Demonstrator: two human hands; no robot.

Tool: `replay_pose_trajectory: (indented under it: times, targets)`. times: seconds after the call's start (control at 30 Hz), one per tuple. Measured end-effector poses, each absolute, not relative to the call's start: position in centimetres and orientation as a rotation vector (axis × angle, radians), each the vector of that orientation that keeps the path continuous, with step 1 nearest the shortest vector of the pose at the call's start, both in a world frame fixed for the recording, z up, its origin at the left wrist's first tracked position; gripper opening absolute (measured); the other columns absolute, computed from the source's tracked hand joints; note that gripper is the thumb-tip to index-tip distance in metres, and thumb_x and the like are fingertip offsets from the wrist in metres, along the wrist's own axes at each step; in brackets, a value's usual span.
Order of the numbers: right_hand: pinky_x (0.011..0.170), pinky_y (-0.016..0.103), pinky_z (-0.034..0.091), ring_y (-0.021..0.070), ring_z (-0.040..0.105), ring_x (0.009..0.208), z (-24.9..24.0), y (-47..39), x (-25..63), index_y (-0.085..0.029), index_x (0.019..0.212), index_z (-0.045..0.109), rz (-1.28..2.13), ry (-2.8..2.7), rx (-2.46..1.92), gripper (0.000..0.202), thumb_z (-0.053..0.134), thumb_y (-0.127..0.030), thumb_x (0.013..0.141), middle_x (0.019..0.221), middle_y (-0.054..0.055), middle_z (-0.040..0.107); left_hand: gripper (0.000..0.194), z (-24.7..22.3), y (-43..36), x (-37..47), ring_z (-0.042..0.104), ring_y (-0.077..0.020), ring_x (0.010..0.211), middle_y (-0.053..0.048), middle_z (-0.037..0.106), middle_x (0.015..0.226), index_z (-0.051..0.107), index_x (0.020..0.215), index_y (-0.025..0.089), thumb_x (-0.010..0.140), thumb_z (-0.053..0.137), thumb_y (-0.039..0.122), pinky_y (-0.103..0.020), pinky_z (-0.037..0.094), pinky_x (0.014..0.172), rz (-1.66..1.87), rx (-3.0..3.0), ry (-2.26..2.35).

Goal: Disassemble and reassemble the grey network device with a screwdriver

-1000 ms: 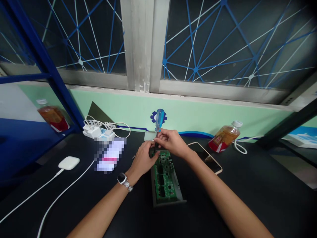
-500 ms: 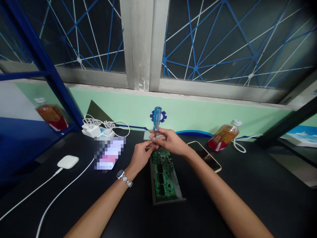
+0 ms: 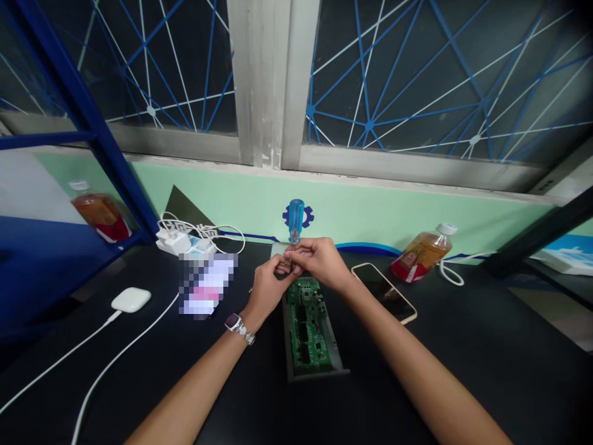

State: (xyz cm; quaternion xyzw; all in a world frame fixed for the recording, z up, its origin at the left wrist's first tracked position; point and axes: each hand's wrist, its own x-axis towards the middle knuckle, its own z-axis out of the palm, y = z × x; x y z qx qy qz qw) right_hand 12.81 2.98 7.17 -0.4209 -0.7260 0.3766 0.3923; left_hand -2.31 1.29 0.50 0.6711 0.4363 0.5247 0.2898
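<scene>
A green circuit board point(image 3: 308, 327) lies in a grey metal tray point(image 3: 340, 364) on the black table. My right hand point(image 3: 319, 261) grips a blue-handled screwdriver point(image 3: 295, 220), held upright over the board's far end. My left hand point(image 3: 267, 285), with a watch on its wrist, pinches at the screwdriver's shaft near the tip; the tip itself is hidden by my fingers.
A smartphone point(image 3: 384, 292) lies right of the board, and a tea bottle point(image 3: 424, 252) lies on its side beyond it. At the left are a white charger case point(image 3: 131, 299) with cables, a power strip point(image 3: 178, 242) and a blurred item point(image 3: 206, 285). Another bottle point(image 3: 99, 213) sits on a blue shelf.
Both hands lifted slightly off the board's far corner and stay joined at the screwdriver's shaft. The screwdriver has stayed upright.
</scene>
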Motion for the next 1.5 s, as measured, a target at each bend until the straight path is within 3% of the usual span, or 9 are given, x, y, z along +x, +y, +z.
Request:
replay_pose_trajectory:
  times: [0.27, 0.4, 0.5, 0.63, 0.8, 1.0, 1.23, 1.33, 1.5]
  targets:
    - [0.062, 0.028, 0.054, 0.0166, 0.069, 0.063, 7.4, 3.1, 12.6, -0.017, 0.089, 0.069, 0.824, -1.866, -1.146, 0.025, 0.070, -0.041, 0.080, 0.079, 0.005, 0.073, 0.020, -0.3, 1.8, -2.9, 0.071, -0.0211, 0.077, -0.006, 0.075, 0.082, 0.072, 0.085, 0.016, 0.083, 0.070, 0.036, -0.029, 0.055, 0.072, 1.369, 1.713, 1.065]
    - [0.054, 0.025, 0.051, 0.0139, 0.068, 0.063, 8.5, 2.7, 13.4, -0.018, 0.110, 0.067, 1.114, -1.911, -1.069, 0.032, 0.068, -0.036, 0.083, 0.098, 0.007, 0.073, 0.017, 0.2, 1.7, -3.2, 0.072, -0.0234, 0.083, -0.007, 0.077, 0.087, 0.074, 0.088, 0.016, 0.086, 0.064, 0.030, -0.032, 0.055, 0.078, 1.288, 1.730, 0.993]
    - [0.052, 0.023, 0.049, 0.0135, 0.067, 0.063, 9.0, 2.5, 13.8, -0.016, 0.115, 0.065, 1.270, -1.916, -1.009, 0.032, 0.062, -0.031, 0.087, 0.085, 0.006, 0.073, 0.022, 0.8, 1.5, -3.3, 0.071, -0.0230, 0.085, -0.007, 0.076, 0.093, 0.074, 0.089, 0.016, 0.091, 0.057, 0.030, -0.032, 0.054, 0.080, 1.238, 1.788, 0.969]
    - [0.060, 0.026, 0.052, 0.0147, 0.067, 0.062, 9.0, 2.7, 13.9, -0.012, 0.110, 0.068, 1.230, -1.923, -0.997, 0.030, 0.060, -0.031, 0.088, 0.064, 0.002, 0.069, 0.025, 1.3, 1.3, -3.1, 0.070, -0.0221, 0.090, -0.007, 0.075, 0.099, 0.073, 0.096, 0.016, 0.093, 0.052, 0.029, -0.031, 0.053, 0.084, 1.204, 1.847, 0.959]
    - [0.063, 0.028, 0.054, 0.0143, 0.067, 0.057, 8.1, 3.1, 13.7, -0.015, 0.093, 0.069, 1.057, -1.891, -1.031, 0.021, 0.066, -0.033, 0.083, 0.071, 0.003, 0.072, 0.025, 1.1, 1.1, -2.6, 0.069, -0.0205, 0.095, -0.007, 0.074, 0.103, 0.066, 0.111, 0.018, 0.090, 0.061, 0.031, -0.032, 0.053, 0.089, 1.276, 1.835, 0.982]
    - [0.054, 0.026, 0.051, 0.0146, 0.065, 0.053, 7.5, 3.2, 13.1, -0.017, 0.079, 0.064, 0.837, -1.870, -1.099, 0.021, 0.068, -0.037, 0.082, 0.073, 0.004, 0.071, 0.022, 0.4, 1.3, -2.1, 0.066, -0.0169, 0.077, -0.003, 0.071, 0.084, 0.063, 0.085, 0.018, 0.081, 0.072, 0.038, -0.026, 0.053, 0.074, 1.439, 1.833, 1.186]
    - [0.056, 0.026, 0.048, 0.0158, 0.063, 0.057, 6.6, 3.5, 12.4, -0.020, 0.070, 0.057, 0.587, -1.826, -1.222, 0.032, 0.071, -0.048, 0.078, 0.062, 0.001, 0.066, 0.019, -0.3, 1.7, -2.3, 0.067, -0.0166, 0.070, -0.003, 0.072, 0.077, 0.068, 0.081, 0.016, 0.083, 0.070, 0.035, -0.025, 0.052, 0.067, 1.412, 1.759, 1.154]
    - [0.056, 0.026, 0.048, 0.0165, 0.064, 0.059, 6.8, 3.7, 12.5, -0.020, 0.076, 0.059, 0.657, -1.829, -1.226, 0.033, 0.071, -0.051, 0.077, 0.063, 0.002, 0.067, 0.015, -0.2, 1.7, -2.6, 0.069, -0.0189, 0.074, -0.004, 0.074, 0.080, 0.072, 0.085, 0.016, 0.084, 0.068, 0.031, -0.027, 0.053, 0.071, 1.373, 1.753, 1.120]
    - [0.059, 0.027, 0.053, 0.0147, 0.067, 0.062, 8.1, 3.3, 13.4, -0.016, 0.108, 0.064, 1.111, -1.904, -1.001, 0.036, 0.067, -0.042, 0.083, 0.085, 0.005, 0.071, 0.019, 0.2, 1.7, -3.1, 0.071, -0.0217, 0.086, -0.007, 0.076, 0.092, 0.074, 0.094, 0.016, 0.090, 0.060, 0.029, -0.028, 0.053, 0.078, 1.260, 1.747, 1.008]
